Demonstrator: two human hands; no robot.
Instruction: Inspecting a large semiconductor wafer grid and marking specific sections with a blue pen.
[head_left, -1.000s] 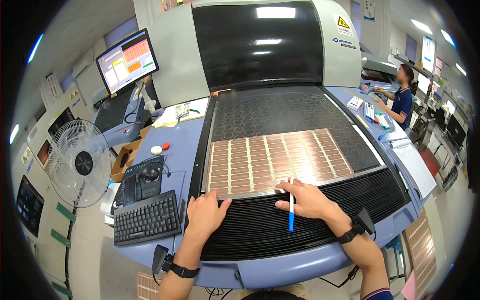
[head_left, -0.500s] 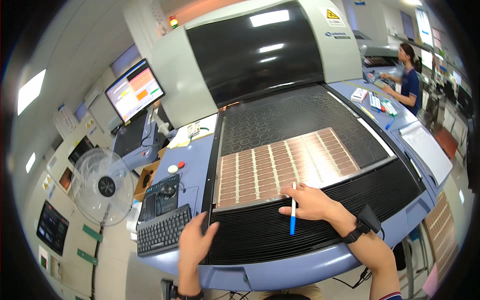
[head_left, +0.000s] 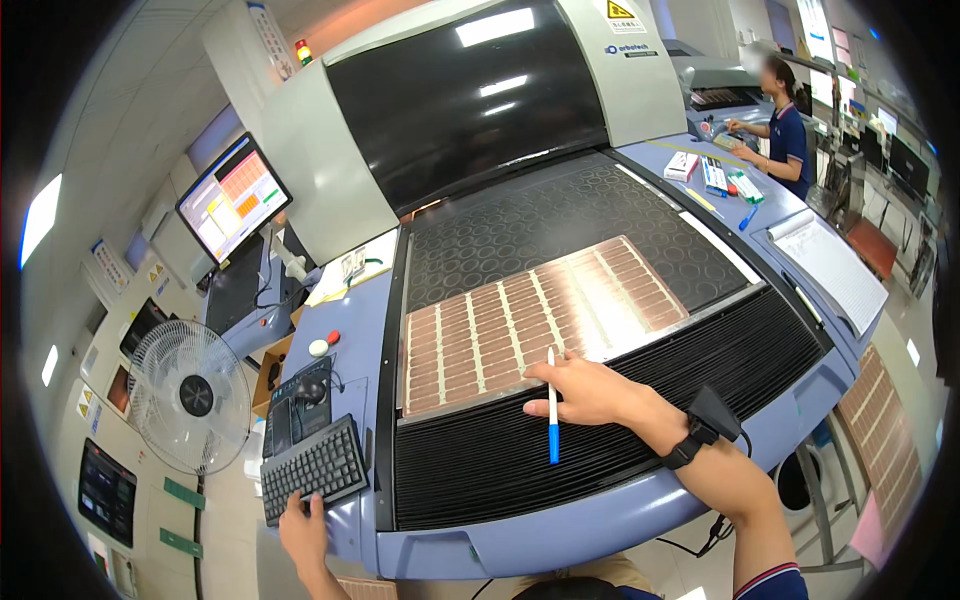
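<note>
My right hand (head_left: 585, 390) holds a slim white marker pen (head_left: 553, 400) with a blue cap between its fingers, the cap end pointing toward me. The hand rests at the near edge of a copper-coloured circuit board panel (head_left: 470, 345), patterned in rows of small units. That panel lies flat on the dark, ring-textured bed (head_left: 520, 215) of a large machine. On the left, my left hand (head_left: 304, 525) has its fingers apart at the near edge of a black keyboard (head_left: 315, 468), fingertips touching or just over the keys.
Black ribbed bellows (head_left: 600, 420) run in front of the panel. Left stand a mouse (head_left: 313, 386), a monitor (head_left: 233, 197) and a fan (head_left: 192, 395). Small boxes (head_left: 714, 176) and a notepad (head_left: 830, 270) lie right. A co-worker (head_left: 785, 130) stands at the far right.
My left hand has moved left and down onto the keyboard's near edge. The right hand keeps the marker pen at the panel's near edge. The whole view has shifted slightly.
</note>
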